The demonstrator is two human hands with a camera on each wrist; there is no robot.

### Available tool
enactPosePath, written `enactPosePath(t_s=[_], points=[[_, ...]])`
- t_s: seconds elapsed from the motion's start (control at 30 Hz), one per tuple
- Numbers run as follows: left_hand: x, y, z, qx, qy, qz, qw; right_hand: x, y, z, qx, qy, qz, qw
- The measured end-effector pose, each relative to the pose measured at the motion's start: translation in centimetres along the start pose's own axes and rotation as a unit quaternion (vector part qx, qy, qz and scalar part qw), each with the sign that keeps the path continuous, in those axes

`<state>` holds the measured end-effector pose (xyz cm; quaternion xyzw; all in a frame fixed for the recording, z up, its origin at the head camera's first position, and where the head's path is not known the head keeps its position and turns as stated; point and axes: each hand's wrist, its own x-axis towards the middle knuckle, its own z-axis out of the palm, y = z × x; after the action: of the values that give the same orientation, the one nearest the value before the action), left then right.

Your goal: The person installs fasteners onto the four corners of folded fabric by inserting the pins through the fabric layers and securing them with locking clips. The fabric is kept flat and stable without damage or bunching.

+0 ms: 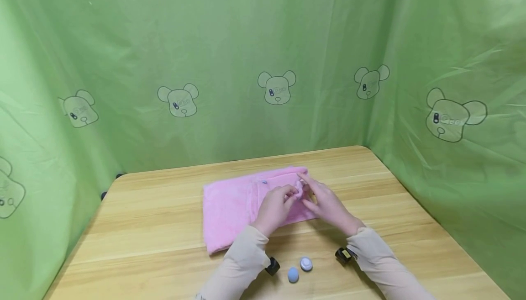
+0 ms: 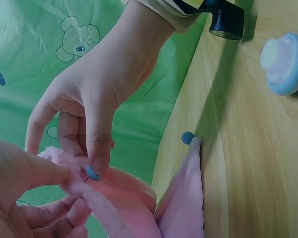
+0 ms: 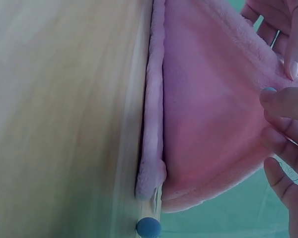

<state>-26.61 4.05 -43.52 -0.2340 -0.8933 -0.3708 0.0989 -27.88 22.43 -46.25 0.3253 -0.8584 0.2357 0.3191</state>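
Observation:
A folded pink plush cloth [image 1: 228,208] lies on the table, its right part lifted between both hands. My left hand [image 1: 271,208] pinches the raised edge between thumb and fingers. Opposite it, my right hand [image 1: 328,204] holds the same edge, its thumb pressing a small blue button-like piece [image 2: 93,172] against the plush. How far that piece goes into the cloth is hidden. A small blue piece [image 1: 264,182] shows on the cloth's upper side. In the left wrist view, a blue round knob [image 2: 187,138] appears at a cloth corner; I cannot tell whether they touch.
Near the forearms, a blue round piece [image 1: 293,275] and a pale blue-and-white button-like fastener [image 1: 306,264] lie on the wooden table [image 1: 156,227]. Green curtains [image 1: 230,30] with bear-head prints enclose the back and sides. Black cameras [image 1: 343,255] are strapped at both wrists.

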Motion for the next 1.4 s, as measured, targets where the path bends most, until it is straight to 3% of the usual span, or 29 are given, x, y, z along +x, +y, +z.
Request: enactPosePath(t_s=[0.27, 0.47, 0.73, 1.13, 1.4], points=[[-0.4, 0.5, 0.2, 0.042, -0.007, 0.027, 0.9987, 0.0, 0.4, 0.2, -0.024, 0.011, -0.054, 0.9982], [-0.5, 0.6, 0.3, 0.047, -0.004, 0.025, 0.9986, 0.0, 0.6, 0.2, -0.034, 0.034, -0.069, 0.9964], [-0.5, 0.7, 0.2, 0.056, -0.003, 0.03, 0.998, 0.0, 0.9, 0.3, -0.029, 0.063, -0.077, 0.9946], [-0.9, 1.6, -0.4, 0.088, -0.005, 0.048, 0.995, -0.3, 0.9, 0.4, -0.027, 0.044, -0.076, 0.9958], [-0.9, 1.9, -1.3, 0.085, -0.057, 0.04, 0.994, -0.3, 1.1, 0.4, -0.012, 0.041, -0.094, 0.9947]])
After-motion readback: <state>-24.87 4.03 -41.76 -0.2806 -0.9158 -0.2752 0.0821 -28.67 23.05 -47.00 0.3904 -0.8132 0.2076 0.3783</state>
